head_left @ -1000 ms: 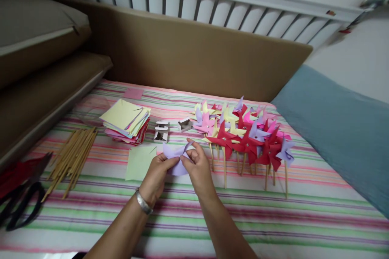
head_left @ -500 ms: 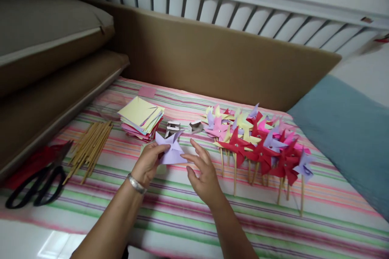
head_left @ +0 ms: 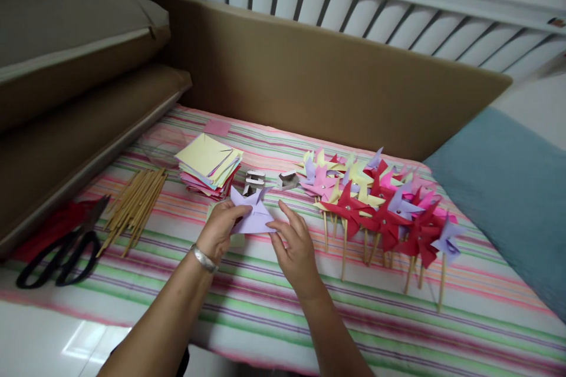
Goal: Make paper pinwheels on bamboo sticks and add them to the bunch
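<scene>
My left hand (head_left: 221, 224) pinches a light purple paper pinwheel (head_left: 256, 219), its thumb pressing on the folded middle. From the right, the thumb and index finger of my right hand (head_left: 294, 244) close on the pinwheel's lower right corner, while the other fingers stay raised. Just behind the pinwheel are two small open boxes (head_left: 255, 180) (head_left: 288, 180), grey inside. A stack of cut paper squares (head_left: 207, 159), pale yellow on top, lies behind my left hand.
Finished pinwheels on sticks (head_left: 384, 218) crowd the right side. Wooden sticks (head_left: 135, 203) and black-handled scissors (head_left: 66, 253) lie left, beside red material (head_left: 53, 221). A brown board (head_left: 327, 82) stands behind the striped cloth (head_left: 283, 306); cushions (head_left: 88, 94) are stacked at left.
My right hand's thumb and index finger have come together at the pinwheel's corner. The left hand keeps its hold, and the whole view has shifted slightly.
</scene>
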Demonstrator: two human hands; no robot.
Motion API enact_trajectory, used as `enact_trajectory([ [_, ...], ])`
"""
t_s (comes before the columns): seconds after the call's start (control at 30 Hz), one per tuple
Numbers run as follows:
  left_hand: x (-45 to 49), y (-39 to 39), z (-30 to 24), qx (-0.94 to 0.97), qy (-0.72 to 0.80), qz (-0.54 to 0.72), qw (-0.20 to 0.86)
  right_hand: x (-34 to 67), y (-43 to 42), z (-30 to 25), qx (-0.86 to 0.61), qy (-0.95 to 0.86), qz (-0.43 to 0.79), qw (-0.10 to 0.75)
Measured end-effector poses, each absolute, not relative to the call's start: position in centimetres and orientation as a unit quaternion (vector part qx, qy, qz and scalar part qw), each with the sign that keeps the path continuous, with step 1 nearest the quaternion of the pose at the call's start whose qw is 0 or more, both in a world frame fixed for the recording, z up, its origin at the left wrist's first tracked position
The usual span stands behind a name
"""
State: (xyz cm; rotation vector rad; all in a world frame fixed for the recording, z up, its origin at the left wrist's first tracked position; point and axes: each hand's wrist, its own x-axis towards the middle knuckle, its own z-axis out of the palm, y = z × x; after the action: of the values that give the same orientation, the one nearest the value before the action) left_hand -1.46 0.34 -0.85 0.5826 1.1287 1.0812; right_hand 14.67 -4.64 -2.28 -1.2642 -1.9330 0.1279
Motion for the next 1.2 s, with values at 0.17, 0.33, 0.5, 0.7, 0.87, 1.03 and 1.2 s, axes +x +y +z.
enact_trajectory([
  [0.17,-1.4,0.4,-0.9,0.263,0.515,0.479,0.660,15.1,-4.5,-2.3,-0.512,-0.769,0.067,0.377],
  [0.33,-1.4,0.3,-0.6,0.263,0.521,0.478,0.657,15.0,-4.7,-2.2,-0.516,-0.760,0.051,0.393],
  [0.5,-1.2,0.2,-0.2,0.270,0.551,0.464,0.639,14.7,-4.7,-2.1,-0.512,-0.747,0.058,0.420],
  [0.7,-1.2,0.4,-0.9,0.287,0.530,0.488,0.632,15.1,-4.4,-2.2,-0.531,-0.722,0.122,0.426],
  [0.87,-1.3,0.4,-1.2,0.289,0.538,0.480,0.629,15.5,-4.3,-2.6,-0.549,-0.703,0.181,0.414],
  [1.03,-1.3,0.4,-1.0,0.282,0.530,0.481,0.640,15.3,-4.4,-2.7,-0.567,-0.670,0.230,0.421],
  [1.2,-1.2,0.4,-0.6,0.279,0.530,0.487,0.636,15.1,-4.5,-2.2,-0.566,-0.656,0.242,0.436],
])
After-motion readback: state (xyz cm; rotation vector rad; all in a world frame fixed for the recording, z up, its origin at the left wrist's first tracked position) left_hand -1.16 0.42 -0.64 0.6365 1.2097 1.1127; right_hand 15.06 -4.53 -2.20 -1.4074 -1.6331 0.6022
